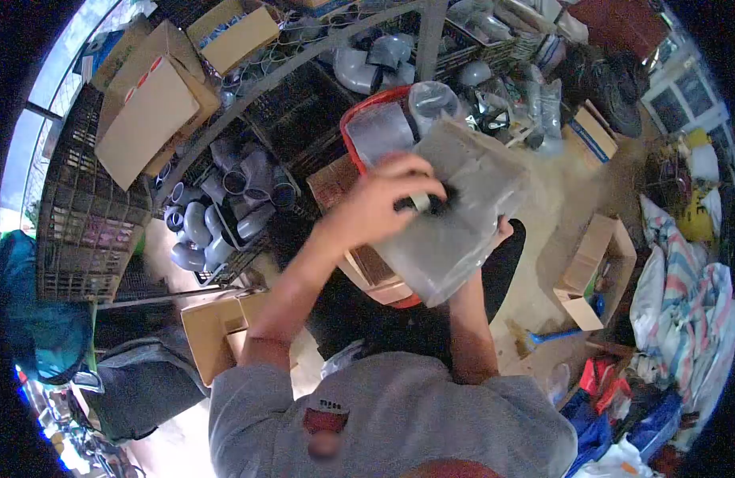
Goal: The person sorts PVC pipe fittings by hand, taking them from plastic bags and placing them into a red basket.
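Observation:
A clear plastic bag [455, 247], crinkled and greyish, is held up in front of my torso. My right hand [504, 229] grips its right side from beneath; the bag hides most of the fingers. Above the bag's upper left part is my left hand [387, 199], slightly smeared by motion. Its fingers curl round a small black object [441, 199] with a pale part, too blurred to name. Behind the bag stands a red-rimmed tub [351, 135], with a cardboard box [375, 267] and clear plastic pieces in it.
Grey pipe elbows [196, 223] fill a wire basket on the left. More elbows [355, 68] sit at the back. Cardboard boxes [148, 103] stand upper left; an open box [594, 267] is on the floor at right, near a blue-handled brush [554, 336]. Striped sacks [678, 295] lie far right.

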The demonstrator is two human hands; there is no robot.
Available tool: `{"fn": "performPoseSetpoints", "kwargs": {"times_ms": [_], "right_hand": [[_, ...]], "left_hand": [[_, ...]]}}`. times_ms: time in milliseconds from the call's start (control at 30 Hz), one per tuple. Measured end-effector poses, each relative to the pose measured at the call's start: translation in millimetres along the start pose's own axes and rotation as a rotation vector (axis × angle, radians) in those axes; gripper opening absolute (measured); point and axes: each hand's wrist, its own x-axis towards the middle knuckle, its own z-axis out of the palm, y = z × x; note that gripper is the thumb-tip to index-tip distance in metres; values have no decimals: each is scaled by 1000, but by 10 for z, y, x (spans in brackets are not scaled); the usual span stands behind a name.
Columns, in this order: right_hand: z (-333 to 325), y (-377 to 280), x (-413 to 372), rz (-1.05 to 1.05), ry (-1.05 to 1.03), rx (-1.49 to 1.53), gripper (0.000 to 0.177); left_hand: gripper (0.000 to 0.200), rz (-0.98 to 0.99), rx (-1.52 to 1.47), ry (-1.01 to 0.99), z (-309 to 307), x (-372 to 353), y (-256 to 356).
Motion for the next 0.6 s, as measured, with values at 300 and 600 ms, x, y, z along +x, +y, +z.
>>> {"fn": "performPoseSetpoints", "kwargs": {"times_ms": [300, 600], "right_hand": [[-418, -41, 9, -10, 57, 24, 84], [-306, -95, -86, -12, 145, -176, 92]], "left_hand": [[45, 244, -113, -98, 219, 9, 528], [43, -92, 203, 29, -235, -90, -416]]}}
